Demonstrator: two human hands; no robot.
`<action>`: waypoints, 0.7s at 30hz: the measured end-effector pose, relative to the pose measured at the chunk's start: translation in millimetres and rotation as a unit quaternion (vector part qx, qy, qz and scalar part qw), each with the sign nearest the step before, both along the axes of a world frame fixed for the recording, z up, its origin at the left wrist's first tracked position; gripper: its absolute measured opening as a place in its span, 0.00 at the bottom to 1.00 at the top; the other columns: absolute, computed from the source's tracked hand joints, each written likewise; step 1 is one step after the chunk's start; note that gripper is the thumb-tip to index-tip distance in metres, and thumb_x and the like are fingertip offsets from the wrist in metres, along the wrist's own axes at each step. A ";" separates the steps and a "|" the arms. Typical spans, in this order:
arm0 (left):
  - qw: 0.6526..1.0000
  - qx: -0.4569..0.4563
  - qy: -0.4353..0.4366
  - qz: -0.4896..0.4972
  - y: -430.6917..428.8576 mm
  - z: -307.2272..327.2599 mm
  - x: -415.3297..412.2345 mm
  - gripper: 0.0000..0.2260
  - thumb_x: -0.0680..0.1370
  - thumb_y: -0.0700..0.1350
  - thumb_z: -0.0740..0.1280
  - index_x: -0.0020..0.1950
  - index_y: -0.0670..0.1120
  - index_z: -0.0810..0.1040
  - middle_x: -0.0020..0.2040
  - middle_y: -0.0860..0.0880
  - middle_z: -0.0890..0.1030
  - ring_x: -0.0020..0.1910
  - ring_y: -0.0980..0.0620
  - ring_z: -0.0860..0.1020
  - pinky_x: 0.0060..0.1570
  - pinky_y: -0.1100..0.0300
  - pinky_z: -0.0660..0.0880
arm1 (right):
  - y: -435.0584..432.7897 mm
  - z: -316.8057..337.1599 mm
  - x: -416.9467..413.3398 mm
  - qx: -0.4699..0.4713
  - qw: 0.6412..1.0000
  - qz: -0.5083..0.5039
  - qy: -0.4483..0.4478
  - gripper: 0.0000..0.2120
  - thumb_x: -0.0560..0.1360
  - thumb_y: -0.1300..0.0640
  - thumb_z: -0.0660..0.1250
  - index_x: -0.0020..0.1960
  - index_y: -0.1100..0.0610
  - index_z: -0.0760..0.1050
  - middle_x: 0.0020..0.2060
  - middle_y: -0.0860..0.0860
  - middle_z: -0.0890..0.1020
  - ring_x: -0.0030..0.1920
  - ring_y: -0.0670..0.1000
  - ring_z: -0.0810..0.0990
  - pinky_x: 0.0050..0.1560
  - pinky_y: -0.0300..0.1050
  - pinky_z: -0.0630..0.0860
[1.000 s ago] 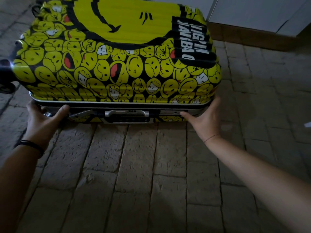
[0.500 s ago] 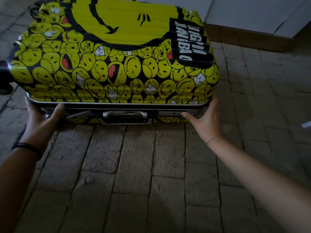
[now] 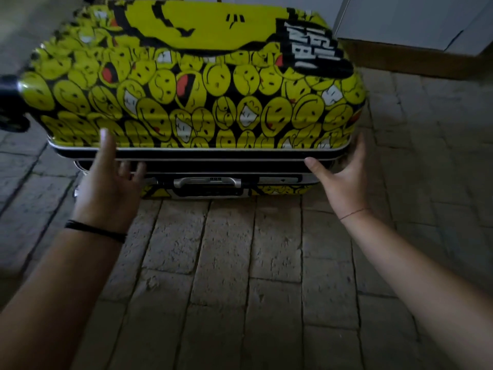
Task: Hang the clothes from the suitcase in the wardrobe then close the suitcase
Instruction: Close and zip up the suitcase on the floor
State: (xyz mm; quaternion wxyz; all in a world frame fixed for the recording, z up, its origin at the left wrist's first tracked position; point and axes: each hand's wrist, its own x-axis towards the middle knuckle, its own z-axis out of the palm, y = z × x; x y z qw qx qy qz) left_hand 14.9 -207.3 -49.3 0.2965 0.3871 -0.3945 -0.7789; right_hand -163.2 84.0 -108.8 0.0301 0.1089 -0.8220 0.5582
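Note:
The yellow smiley-print suitcase (image 3: 202,97) lies flat on the brick floor, its lid raised a little so a dark gap shows above the lower shell (image 3: 280,180). My left hand (image 3: 106,188) grips the lid's front rim near the left end, thumb up over the lid and fingers curled into the gap. My right hand (image 3: 341,182) is spread at the front right corner, thumb against the rim and fingers up along the side. No clothes are visible; the inside is hidden.
A silver handle with a combination lock (image 3: 208,181) sits on the lower shell's front. A black wheel (image 3: 10,102) sticks out at the left. White wardrobe panels (image 3: 400,20) on a wooden base stand behind at the right. Brick floor (image 3: 226,263) lies in front.
The lid has lifted off the lower shell, opening a gap. My left hand moved right and up from the latch onto the lid rim. The view has come closer.

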 end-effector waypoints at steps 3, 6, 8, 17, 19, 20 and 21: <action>0.999 0.050 -0.003 -0.016 3.4 3.1 -0.8 0.28 0.80 0.54 0.60 0.75 0.45 0.57 0.75 0.47 0.60 0.72 0.52 0.64 0.70 0.54 0.64 | 7.4 -5.2 0.0 -0.032 0.999 0.019 -0.020 0.51 0.61 0.38 0.75 0.73 0.58 0.55 0.70 0.51 0.68 0.70 0.46 0.66 0.71 0.46 0.65; 0.999 0.045 0.007 -0.029 -4.8 4.5 4.0 0.26 0.80 0.51 0.60 0.75 0.46 0.57 0.77 0.48 0.58 0.75 0.52 0.58 0.70 0.53 0.63 | 16.3 -12.1 5.0 0.015 0.999 0.045 -0.001 0.44 0.62 0.39 0.75 0.68 0.56 0.59 0.65 0.51 0.70 0.66 0.47 0.70 0.65 0.39 0.68; 0.998 0.023 0.018 -0.054 -9.1 7.9 6.9 0.21 0.79 0.51 0.61 0.70 0.48 0.64 0.73 0.50 0.65 0.72 0.54 0.65 0.69 0.53 0.66 | 20.0 -16.1 9.1 0.096 0.994 0.028 0.048 0.40 0.62 0.33 0.72 0.62 0.57 0.64 0.59 0.53 0.74 0.63 0.53 0.71 0.63 0.48 0.70; 0.995 -0.021 0.065 -0.077 -15.0 20.7 7.3 0.16 0.70 0.52 0.65 0.56 0.51 0.73 0.52 0.58 0.83 0.55 0.62 0.80 0.57 0.59 0.72 | -8.1 -6.1 -12.4 0.373 0.891 0.164 0.199 0.32 0.67 0.30 0.55 0.50 0.53 0.82 0.45 0.52 0.84 0.52 0.57 0.79 0.60 0.47 0.55; 0.995 -0.025 0.064 -0.078 -16.9 17.3 8.8 0.13 0.71 0.51 0.65 0.54 0.52 0.73 0.50 0.58 0.84 0.53 0.63 0.80 0.57 0.58 0.72 | -9.4 -13.3 -14.4 0.368 0.887 0.185 0.209 0.30 0.69 0.34 0.55 0.50 0.56 0.82 0.45 0.53 0.84 0.51 0.58 0.79 0.55 0.46 0.59; 0.995 -0.026 0.063 -0.079 -17.2 15.8 9.9 0.11 0.72 0.51 0.65 0.54 0.52 0.73 0.49 0.58 0.84 0.53 0.63 0.80 0.57 0.58 0.72 | -9.8 -15.3 -14.8 0.368 0.883 0.197 0.216 0.28 0.70 0.36 0.57 0.50 0.57 0.81 0.44 0.55 0.84 0.50 0.59 0.79 0.53 0.47 0.62; 0.994 -0.028 0.059 -0.084 -16.4 14.7 11.4 0.09 0.74 0.50 0.64 0.53 0.52 0.73 0.48 0.58 0.84 0.52 0.63 0.80 0.57 0.58 0.72 | -9.7 -16.2 -14.9 0.365 0.880 0.209 0.222 0.26 0.71 0.38 0.59 0.50 0.59 0.81 0.44 0.56 0.84 0.49 0.60 0.80 0.51 0.48 0.66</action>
